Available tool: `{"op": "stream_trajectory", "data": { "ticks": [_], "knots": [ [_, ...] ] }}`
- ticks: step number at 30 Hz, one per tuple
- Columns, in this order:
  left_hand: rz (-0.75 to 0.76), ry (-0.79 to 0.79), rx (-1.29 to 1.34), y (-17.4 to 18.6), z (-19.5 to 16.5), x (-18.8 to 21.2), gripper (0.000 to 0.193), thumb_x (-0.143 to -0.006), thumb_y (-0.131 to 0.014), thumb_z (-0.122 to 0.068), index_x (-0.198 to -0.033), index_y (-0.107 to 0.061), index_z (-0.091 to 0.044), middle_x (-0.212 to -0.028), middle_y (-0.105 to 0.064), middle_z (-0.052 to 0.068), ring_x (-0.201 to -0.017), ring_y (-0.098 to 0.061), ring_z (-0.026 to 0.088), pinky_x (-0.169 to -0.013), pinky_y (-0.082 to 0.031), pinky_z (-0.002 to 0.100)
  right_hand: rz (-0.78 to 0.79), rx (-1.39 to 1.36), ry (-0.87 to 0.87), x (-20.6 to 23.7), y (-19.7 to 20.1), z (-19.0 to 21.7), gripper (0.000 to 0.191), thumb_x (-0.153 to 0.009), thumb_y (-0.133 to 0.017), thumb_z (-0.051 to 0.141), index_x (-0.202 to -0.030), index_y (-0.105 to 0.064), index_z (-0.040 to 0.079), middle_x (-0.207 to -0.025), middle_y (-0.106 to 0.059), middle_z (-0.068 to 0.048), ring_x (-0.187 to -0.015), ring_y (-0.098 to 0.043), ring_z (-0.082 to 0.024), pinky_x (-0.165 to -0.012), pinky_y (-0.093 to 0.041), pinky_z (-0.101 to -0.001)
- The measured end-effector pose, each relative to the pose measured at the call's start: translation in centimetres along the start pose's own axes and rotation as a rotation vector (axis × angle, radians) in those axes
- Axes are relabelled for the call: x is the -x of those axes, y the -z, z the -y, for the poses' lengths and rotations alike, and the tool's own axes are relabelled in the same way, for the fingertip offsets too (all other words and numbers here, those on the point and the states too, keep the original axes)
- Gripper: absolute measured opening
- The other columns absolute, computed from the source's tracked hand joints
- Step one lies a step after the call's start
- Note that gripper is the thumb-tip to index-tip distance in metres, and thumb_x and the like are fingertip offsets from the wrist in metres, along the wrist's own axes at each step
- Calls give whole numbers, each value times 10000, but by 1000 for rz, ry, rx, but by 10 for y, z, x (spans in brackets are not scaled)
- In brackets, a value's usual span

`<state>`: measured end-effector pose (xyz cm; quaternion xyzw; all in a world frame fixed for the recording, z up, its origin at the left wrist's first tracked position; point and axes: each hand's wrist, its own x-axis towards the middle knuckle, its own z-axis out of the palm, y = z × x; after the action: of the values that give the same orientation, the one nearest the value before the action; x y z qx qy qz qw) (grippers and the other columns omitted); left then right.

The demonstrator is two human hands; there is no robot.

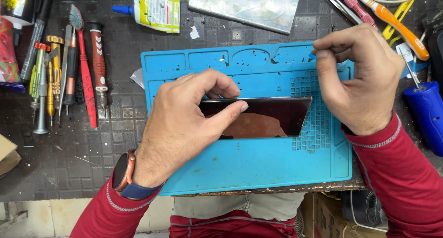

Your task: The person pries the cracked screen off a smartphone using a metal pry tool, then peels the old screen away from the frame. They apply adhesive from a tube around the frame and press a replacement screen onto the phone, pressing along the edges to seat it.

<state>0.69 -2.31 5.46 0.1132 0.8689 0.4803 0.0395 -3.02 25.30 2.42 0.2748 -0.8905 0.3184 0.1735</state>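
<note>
Phone is being held on edge at the blue mat's centre, clamped in the left hand grip. Right hand fingertips are being pinched together on a small blue piece near the mat's far right corner; the phone appears unopened.

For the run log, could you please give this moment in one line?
left hand: grips phone | right hand: pinches blue scrap | mat: under phone

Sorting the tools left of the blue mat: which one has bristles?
The red-handled brush; its bristled head points away at the top, while its neighbours are screwdrivers with metal tips.
</note>
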Motion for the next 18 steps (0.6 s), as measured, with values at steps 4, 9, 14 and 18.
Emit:
{"op": "stream_trajectory", "data": {
  "ticks": [4,9,14,18],
  "knots": [
    [25,33,61,0,0,0,218,-853,-833,-200,-978,-729,-56,-934,-790,37,-881,-775,140,-802,-612,277,2,18,3,1,1,0,126,-1039,-689,-163,-1068,-626,-58,-979,-682,-140,-834,-680,-183,-738,-532,-255],
    [40,42,87,1,-2,0,218,-847,-839,-198,-973,-732,-56,-936,-793,35,-893,-781,129,-814,-615,272,9,24,13,0,1,-2,130,-1034,-695,-164,-1060,-630,-56,-960,-681,-136,-817,-672,-177,-728,-528,-252],
    [72,68,123,3,-4,0,209,-844,-834,-194,-967,-729,-62,-926,-796,23,-895,-792,116,-813,-617,263,16,28,27,1,2,-3,136,-1030,-687,-170,-1070,-631,-52,-958,-677,-127,-826,-674,-171,-737,-527,-246],
    [91,55,121,4,-5,-1,236,-820,-860,-206,-958,-728,-68,-917,-798,16,-889,-796,108,-801,-615,257,19,40,19,2,2,-3,136,-1022,-692,-168,-1062,-636,-51,-941,-675,-126,-813,-669,-172,-730,-525,-250]
  ]
}}
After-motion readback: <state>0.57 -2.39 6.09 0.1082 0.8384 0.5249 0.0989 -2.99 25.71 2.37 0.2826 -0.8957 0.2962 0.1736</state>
